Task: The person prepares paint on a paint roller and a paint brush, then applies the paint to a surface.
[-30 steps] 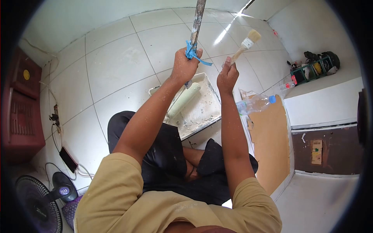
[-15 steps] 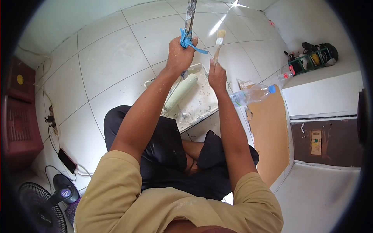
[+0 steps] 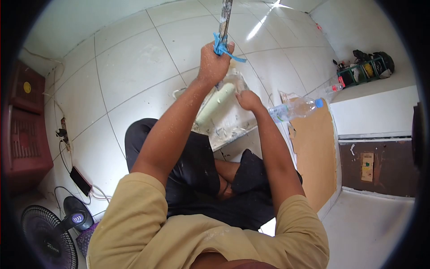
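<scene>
My left hand [image 3: 214,65] is wrapped round a paint-stained pole [image 3: 225,20], just where a blue strip [image 3: 220,46] is tied. Below it, a pale green paint roller [image 3: 216,105] lies in a white, paint-spattered tray [image 3: 239,121]. My right hand [image 3: 249,100] is closed over the tray's right part, close to the roller. A paintbrush [image 3: 233,68] points up and away from its fingertips; the brush is blurred and its handle hard to make out against the tray.
A clear bottle with a blue cap [image 3: 298,109] lies right of the tray, by a brown board [image 3: 313,152]. A green rack [image 3: 365,71] of items sits on a ledge at the right. At the left are a phone [image 3: 80,180], cables, a fan [image 3: 49,240] and a maroon plastic cabinet [image 3: 27,134].
My right hand has moved down and slightly left with the brush, from beyond the tray's edge to over the tray. My left hand still holds the pole. The whole view has shifted slightly.
</scene>
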A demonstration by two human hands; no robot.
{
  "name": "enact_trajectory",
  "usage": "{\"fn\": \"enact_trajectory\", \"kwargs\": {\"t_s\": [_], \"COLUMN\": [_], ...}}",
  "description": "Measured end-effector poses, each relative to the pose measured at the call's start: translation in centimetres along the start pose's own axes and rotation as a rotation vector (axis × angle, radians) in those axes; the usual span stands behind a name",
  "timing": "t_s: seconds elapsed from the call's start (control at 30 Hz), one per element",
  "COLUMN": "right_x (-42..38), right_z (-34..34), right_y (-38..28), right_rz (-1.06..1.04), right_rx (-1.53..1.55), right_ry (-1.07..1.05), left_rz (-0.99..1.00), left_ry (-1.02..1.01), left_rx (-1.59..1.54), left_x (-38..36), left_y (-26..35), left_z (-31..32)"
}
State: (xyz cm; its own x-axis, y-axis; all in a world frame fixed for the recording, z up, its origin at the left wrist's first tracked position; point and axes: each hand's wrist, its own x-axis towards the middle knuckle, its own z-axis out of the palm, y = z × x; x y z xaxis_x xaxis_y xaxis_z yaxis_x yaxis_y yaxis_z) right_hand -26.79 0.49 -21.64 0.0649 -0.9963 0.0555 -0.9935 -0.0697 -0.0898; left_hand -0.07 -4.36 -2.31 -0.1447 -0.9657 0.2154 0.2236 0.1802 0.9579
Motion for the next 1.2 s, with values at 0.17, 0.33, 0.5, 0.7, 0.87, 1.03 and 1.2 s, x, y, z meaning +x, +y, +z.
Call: {"fn": "enact_trajectory", "kwargs": {"t_s": [0.17,0.33,0.5,0.7,0.87,1.03,1.2], "right_x": [-1.8,-2.0,-2.5,-4.6,-3.9,-5.5,-10.0], "right_z": [-9.5,-15.4,-11.6,-4.6,-10.0,-13.1,-10.6], "right_y": [-5.4,-8.9,-8.1,-4.7,-7.5,-7.5,-4.5], "right_rz": [0.282,0.281,0.392,0.348,0.446,0.467,0.501], "right_rx": [0.283,0.491,0.484,0.413,0.663,0.65,0.465], "right_ry": [0.218,0.417,0.577,0.489,0.676,0.57,0.36], "left_rz": [0.045,0.023,0.114,0.233,0.12,0.096,0.074], "left_ry": [0.042,-0.006,0.005,0.016,-0.043,-0.02,0.037], "left_rx": [0.023,0.06,0.065,0.101,0.087,0.036,-0.049], "left_x": [0.1,-0.5,-1.0,-1.0,-1.5,-1.7,-2.5], "left_y": [-0.3,0.0,0.1,0.2,1.0,0.4,4.4], "left_z": [-0.1,0.7,1.0,1.0,1.4,1.2,1.2]}}
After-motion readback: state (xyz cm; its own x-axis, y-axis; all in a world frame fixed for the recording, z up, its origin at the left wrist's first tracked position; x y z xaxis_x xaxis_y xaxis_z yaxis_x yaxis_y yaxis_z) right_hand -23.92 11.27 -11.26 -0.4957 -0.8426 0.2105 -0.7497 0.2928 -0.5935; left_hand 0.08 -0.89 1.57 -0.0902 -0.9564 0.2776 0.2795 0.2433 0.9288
